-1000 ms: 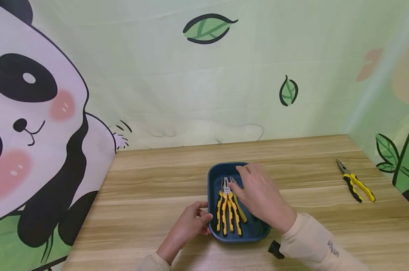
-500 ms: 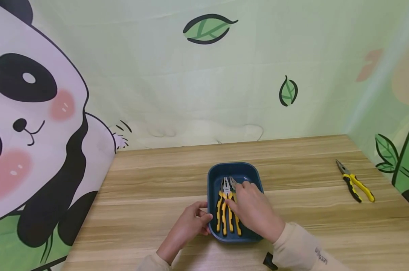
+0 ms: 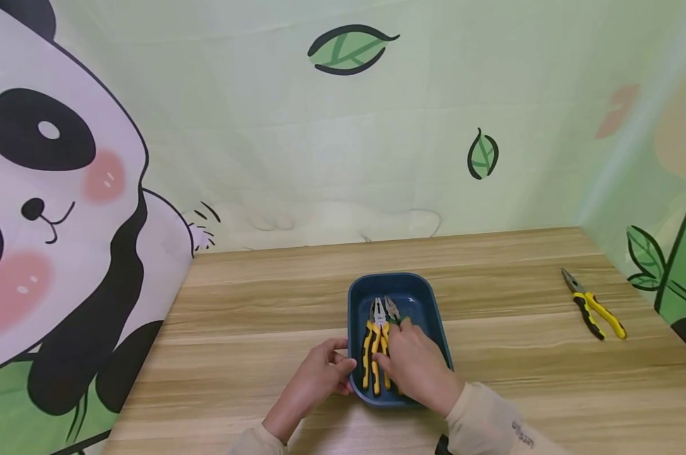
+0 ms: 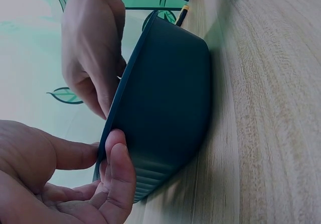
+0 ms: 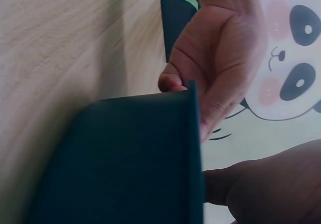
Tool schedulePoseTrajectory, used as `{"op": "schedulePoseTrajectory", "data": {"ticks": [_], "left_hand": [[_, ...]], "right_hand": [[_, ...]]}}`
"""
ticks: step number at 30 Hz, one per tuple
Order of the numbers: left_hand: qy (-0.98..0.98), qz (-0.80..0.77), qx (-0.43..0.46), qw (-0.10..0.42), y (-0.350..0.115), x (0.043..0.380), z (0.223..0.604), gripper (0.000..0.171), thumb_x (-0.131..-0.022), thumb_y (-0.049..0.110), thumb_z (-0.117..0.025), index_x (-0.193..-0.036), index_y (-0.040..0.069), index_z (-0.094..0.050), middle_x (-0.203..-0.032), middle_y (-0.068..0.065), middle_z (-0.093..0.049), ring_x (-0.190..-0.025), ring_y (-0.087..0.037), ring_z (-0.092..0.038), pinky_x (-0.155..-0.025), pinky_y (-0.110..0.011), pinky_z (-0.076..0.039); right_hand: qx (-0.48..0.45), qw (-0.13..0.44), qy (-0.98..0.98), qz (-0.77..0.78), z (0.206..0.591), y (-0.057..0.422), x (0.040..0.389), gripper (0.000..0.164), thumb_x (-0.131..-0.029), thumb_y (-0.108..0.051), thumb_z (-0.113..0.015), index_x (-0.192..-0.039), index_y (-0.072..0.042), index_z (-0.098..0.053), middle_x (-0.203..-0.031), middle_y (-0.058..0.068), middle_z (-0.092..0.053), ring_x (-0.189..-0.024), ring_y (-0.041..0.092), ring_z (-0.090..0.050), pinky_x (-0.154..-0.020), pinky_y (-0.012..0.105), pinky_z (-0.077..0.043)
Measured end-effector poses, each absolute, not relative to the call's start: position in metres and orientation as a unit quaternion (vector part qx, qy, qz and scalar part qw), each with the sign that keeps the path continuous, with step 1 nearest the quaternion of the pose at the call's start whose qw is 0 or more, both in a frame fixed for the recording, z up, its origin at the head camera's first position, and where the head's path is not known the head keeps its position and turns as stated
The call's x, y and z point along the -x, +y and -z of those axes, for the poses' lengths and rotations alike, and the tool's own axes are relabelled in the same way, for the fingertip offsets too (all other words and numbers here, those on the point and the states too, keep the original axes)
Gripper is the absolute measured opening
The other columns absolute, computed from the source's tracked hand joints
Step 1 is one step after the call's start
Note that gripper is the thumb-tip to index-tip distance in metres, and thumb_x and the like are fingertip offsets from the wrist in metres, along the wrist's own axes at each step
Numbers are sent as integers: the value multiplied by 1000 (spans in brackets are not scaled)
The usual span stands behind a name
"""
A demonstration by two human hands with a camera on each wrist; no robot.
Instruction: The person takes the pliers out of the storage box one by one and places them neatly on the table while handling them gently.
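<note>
A dark blue tray (image 3: 434, 316) holds several pliers lying side by side. The combination pliers (image 3: 379, 313) in the middle have yellow and black handles; a similar dark-nosed pair lies against their left side. Right of these lie pliers with green handles (image 3: 393, 308), mostly covered by my right hand (image 3: 422, 363). That hand reaches down into the tray with bent fingers over those handles. Its fingertips are hidden, so I cannot tell whether they grip. At the tray's left rim, my left hand (image 3: 326, 370) pinches the edge, thumb on the rim and fingers against the outer wall (image 4: 165, 88).
Long-nose pliers (image 3: 593, 306) with yellow and black handles lie on the wooden table (image 3: 263, 303) at the far right. A pale green printed curtain (image 3: 252, 126) with a panda and leaves hangs behind and beside the table.
My right hand has come in from the tray's right rim, down and left onto the green-handled pliers, and its fingers have bent. The left hand and tray have stayed in place.
</note>
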State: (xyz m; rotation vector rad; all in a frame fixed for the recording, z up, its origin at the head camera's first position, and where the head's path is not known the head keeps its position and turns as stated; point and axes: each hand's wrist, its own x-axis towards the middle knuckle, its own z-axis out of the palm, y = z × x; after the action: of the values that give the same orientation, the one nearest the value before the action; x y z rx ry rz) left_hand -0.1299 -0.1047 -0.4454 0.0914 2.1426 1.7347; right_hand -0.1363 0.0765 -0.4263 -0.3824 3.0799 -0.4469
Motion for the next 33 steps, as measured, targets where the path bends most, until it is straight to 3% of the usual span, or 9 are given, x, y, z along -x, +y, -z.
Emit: {"op": "schedulePoseTrajectory", "data": {"ticks": [6, 10, 26, 33], "left_hand": [[762, -618, -35, 188, -105, 130, 445, 41, -91, 3, -56, -128, -10, -43, -82, -15, -60, -57, -15, -59, -54, -34, -55], [763, -618, -36, 189, -105, 130, 445, 41, -91, 2, -56, -127, -10, -43, -83, -17, -60, -57, -16, -60, -53, -33, -55], [767, -608, -29, 202, -103, 132, 443, 40, -92, 2, -55, -128, -10, -43, -86, -19, -60, -58, -16, -61, -53, -33, -55], [772, -602, -31, 204, -103, 132, 442, 42, -92, 2, -55, -129, -10, -41, -86, -20, -60, -58, -16, -60, -53, -32, -55]], "right_hand": [[132, -5, 982, 133, 434, 76, 135, 56, -81, -41, -71, -105, 9, -59, -91, 18, -57, -80, 25, -57, -65, 41, -54], [127, 7, 983, 129, 439, 76, 135, 56, -80, -42, -71, -100, 9, -60, -86, 16, -55, -74, 22, -54, -61, 39, -52], [109, 29, 987, 117, 453, 69, 135, 77, -75, -55, -70, -106, 14, -55, -86, 16, -48, -67, 22, -51, -55, 38, -53], [117, 29, 986, 113, 454, 68, 135, 78, -73, -56, -71, -103, 15, -56, -83, 15, -45, -64, 22, -47, -54, 37, -50]]}}
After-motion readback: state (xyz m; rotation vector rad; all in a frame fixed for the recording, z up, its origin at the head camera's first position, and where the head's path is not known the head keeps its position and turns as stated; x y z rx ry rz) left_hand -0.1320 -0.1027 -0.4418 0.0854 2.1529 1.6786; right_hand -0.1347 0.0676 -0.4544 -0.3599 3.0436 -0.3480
